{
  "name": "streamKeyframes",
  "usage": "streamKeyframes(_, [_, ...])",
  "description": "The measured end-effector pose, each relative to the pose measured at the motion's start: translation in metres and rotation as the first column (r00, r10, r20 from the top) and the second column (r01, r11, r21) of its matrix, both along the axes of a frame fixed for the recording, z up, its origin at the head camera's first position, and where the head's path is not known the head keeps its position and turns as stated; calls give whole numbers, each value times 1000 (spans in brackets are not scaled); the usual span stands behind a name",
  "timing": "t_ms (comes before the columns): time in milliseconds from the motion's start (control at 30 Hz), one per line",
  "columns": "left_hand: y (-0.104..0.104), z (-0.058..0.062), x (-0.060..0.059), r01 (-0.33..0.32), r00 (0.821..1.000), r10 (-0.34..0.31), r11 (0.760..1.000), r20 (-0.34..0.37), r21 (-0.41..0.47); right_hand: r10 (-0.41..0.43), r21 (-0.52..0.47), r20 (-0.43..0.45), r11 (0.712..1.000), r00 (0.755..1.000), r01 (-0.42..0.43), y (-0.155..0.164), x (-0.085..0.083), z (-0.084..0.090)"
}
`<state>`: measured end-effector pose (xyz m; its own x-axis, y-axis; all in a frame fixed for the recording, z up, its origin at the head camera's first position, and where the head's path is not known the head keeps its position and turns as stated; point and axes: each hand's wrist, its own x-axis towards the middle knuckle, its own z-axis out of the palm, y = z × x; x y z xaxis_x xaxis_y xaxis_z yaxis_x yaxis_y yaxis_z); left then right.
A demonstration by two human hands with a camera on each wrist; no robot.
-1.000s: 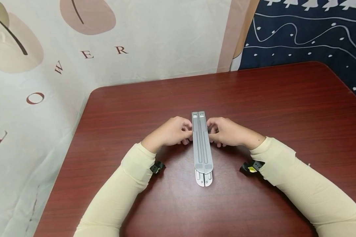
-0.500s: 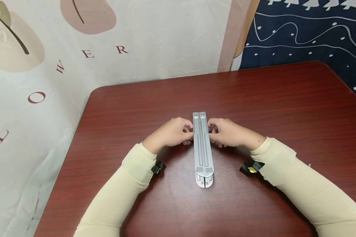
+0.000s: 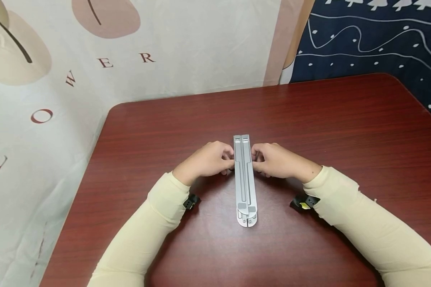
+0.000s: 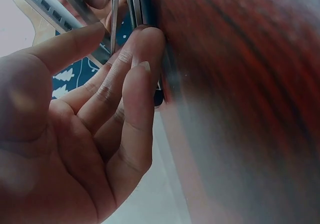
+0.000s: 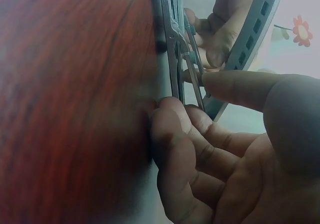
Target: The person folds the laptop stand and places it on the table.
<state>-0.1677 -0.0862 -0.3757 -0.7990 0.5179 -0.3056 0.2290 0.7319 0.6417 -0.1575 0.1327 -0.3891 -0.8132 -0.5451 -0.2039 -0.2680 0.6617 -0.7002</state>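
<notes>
A silver folding laptop stand (image 3: 244,175) lies lengthwise on the table, its two long bars side by side. The upper bars sit over the rounded ends of a lower frame (image 3: 247,221). My left hand (image 3: 212,158) grips the stand's left side near its far half, and my right hand (image 3: 277,160) grips the right side opposite. In the left wrist view, the left thumb (image 4: 75,46) touches the slotted upper bar (image 4: 47,6) while curled fingers lie by the thin lower struts. The right wrist view shows the right thumb (image 5: 240,89) likewise against its bar (image 5: 255,28).
The reddish-brown wooden table (image 3: 165,127) spreads around the stand. A pale printed cloth (image 3: 201,44) hangs behind and at the left, a dark blue patterned one (image 3: 373,44) at the right. Black wrist-worn devices (image 3: 191,202) sit below both sleeves.
The upper bars' near ends have come slightly nearer the lower frame's ends. The right bar's end now lies a little nearer than the left's. Both hands have barely moved.
</notes>
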Motion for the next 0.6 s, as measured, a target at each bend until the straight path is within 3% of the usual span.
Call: streamKeyframes(600, [0, 2, 1, 6, 999, -9, 996, -33, -91, 25, 17, 9, 1000, 1000, -25, 0, 1, 2])
